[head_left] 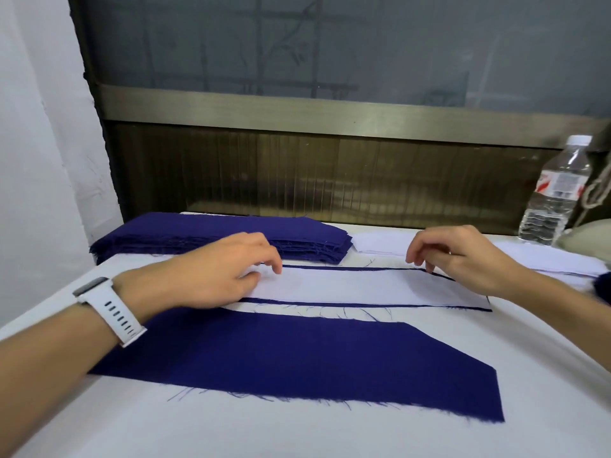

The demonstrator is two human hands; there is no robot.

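A white interfacing strip [347,287] lies on a navy fabric piece whose edges show as thin dark lines around it. My left hand [211,272], with a white watch on the wrist, rests on the strip's left end, its fingertips curled down onto the white piece. My right hand [463,256] hovers over the right end, loosely curled fingertips touching the strip's far edge. A second navy fabric piece [314,361] with frayed edges and one slanted corner lies flat in front of it.
A stack of navy fabric pieces [215,234] sits at the back left. White pieces [383,242] lie at the back right. A plastic water bottle [558,190] stands at the far right beside a pale object. The white-covered table [297,438] meets a dark window frame behind.
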